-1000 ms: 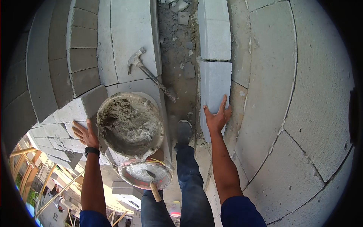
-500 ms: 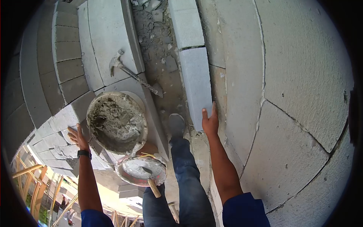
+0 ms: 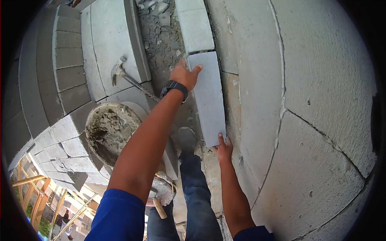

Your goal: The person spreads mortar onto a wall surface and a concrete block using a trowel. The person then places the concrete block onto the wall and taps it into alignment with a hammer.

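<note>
The pale block [image 3: 210, 100] lies just toward one o'clock in the head view. At twelve, the left hand [image 3: 185, 76], thumb and fingers spread, touches its far end; toward five, the right hand [image 3: 223, 150] grips its near end. A hammer [image 3: 130, 80] lies at ten.

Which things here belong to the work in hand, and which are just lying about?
Work in hand:
loose block, left hand and right hand on it
adjoining block
mortar and trowel, probably

Lying about:
claw hammer, apparently idle
rubble
</note>
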`<state>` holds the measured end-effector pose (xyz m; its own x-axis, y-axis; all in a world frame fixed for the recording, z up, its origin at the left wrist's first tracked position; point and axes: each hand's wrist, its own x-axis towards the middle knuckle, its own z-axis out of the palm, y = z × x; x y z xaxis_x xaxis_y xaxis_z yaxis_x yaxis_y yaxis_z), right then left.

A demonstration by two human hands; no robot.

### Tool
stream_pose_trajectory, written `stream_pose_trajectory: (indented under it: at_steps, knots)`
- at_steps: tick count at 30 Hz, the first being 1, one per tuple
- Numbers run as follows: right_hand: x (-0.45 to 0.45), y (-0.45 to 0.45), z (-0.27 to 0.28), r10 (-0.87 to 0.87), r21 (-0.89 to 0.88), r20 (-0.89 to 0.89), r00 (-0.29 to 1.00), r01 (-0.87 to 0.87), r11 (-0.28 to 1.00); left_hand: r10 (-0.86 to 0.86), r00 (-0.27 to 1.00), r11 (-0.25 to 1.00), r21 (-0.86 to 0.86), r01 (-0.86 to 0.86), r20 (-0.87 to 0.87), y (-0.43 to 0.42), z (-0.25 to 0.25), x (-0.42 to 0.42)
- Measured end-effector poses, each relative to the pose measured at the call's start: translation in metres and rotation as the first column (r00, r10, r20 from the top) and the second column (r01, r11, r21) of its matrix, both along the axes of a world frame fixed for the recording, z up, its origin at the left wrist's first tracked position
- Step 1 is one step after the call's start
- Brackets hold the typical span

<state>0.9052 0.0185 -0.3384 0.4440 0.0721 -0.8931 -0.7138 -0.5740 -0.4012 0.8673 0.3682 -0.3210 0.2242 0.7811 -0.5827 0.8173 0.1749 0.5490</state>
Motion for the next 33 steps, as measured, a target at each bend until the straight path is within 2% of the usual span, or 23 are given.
stream_pose_trajectory:
  at_steps: [2,5,8,11,19,29,33]
  knots:
    - [-0.002,-0.003,-0.002,0.003,-0.051,0.011,1.000,-0.002,0.999,0.097,0.995,0.994,-0.045,-0.095,0.034,0.008,-0.007,0.011]
    - [0.009,-0.001,-0.004,0.018,-0.086,0.013,1.000,-0.017,0.996,0.262,0.941,0.960,0.040,-0.277,0.214,0.011,-0.073,0.010]
    - [0.008,0.000,0.001,0.000,-0.096,-0.003,1.000,0.000,0.995,0.236,0.927,0.972,-0.068,-0.226,0.292,0.018,-0.067,0.006]
    - [0.010,0.005,0.004,-0.035,-0.099,0.001,0.999,0.035,0.994,0.330,0.889,0.943,-0.150,-0.296,0.317,0.018,-0.076,0.009]
    - [0.007,0.007,0.002,-0.009,-0.167,0.035,0.999,0.015,0.986,0.337,0.875,0.941,-0.149,-0.303,0.346,0.022,-0.078,0.010]
    - [0.010,0.008,0.002,-0.046,-0.164,-0.013,0.999,0.043,0.986,0.376,0.870,0.923,-0.217,-0.319,0.318,0.027,-0.079,0.010]
    - [0.010,0.006,0.002,-0.058,-0.152,-0.016,0.998,0.055,0.987,0.361,0.869,0.932,-0.155,-0.327,0.337,0.027,-0.088,0.011]
